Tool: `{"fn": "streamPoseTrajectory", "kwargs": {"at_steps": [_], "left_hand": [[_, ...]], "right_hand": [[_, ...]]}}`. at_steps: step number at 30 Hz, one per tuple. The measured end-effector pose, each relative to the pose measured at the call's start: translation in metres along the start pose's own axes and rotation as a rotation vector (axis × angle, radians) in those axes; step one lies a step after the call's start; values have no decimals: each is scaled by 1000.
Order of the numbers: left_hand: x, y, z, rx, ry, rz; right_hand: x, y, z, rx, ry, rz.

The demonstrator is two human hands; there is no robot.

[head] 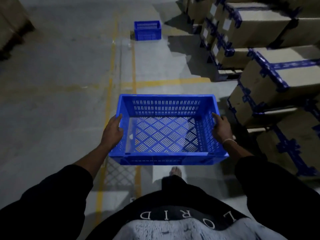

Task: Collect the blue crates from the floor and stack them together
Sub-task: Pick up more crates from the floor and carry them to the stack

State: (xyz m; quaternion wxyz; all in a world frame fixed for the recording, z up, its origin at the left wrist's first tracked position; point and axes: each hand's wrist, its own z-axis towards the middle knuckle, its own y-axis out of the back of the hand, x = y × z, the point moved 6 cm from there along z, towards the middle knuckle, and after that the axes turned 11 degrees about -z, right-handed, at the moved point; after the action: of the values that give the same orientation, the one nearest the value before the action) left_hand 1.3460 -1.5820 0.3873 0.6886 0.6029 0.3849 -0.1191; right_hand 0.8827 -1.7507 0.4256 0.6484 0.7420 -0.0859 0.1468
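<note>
I have the blue crate off the floor, held level in front of me by its two short sides. My left hand clasps the left rim with the fingers curled around the outside wall and the thumb hooked over the top; my right hand does the same on the right rim, closed on the plastic. The crate is empty, and its slotted bottom lets the yellow floor line show through.

A second blue crate sits on the floor well ahead, just right of the far end of that yellow line and near the rows of strapped cardboard boxes along the right edge of the aisle. I judge the step in hand to be carrying this crate there.

To do it well, I should keep both grips even so the crate stays flat, steer clear of the box corners on my right, and line up the long sides before lowering it squarely into or onto the other one.
</note>
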Motion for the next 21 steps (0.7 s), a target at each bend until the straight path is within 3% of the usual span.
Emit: {"fn": "streamPoseTrajectory", "kwargs": {"at_steps": [11, 21], "left_hand": [[-48, 11, 209, -96, 71, -13], [-4, 6, 435, -69, 74, -62]], "right_hand": [[63, 37, 250, 33, 90, -41], [146, -3, 473, 50, 131, -75]]}}
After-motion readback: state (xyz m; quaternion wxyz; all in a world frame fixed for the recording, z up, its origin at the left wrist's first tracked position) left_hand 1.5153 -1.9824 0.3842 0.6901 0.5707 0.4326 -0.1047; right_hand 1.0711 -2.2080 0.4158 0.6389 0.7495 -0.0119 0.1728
